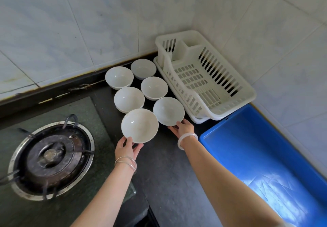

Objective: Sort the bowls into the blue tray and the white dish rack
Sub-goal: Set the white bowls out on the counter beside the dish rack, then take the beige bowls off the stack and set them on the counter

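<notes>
Several white bowls stand in two rows on the dark counter. My left hand (127, 148) grips the near rim of the nearest left bowl (139, 125). My right hand (183, 128) holds the near edge of the nearest right bowl (168, 111). Behind them sit four more bowls, at the middle left (129, 99), middle right (154, 87), far left (119, 77) and far right (143, 68). The white dish rack (244, 92) stands in the corner to the right with nothing in it. The blue tray (300, 159) lies in front of it, also holding nothing.
A gas burner (51, 159) with a metal ring and pan supports sits at the left on the glass hob. Tiled walls close the corner behind the bowls and the rack. Dark counter (169, 182) runs between my forearms.
</notes>
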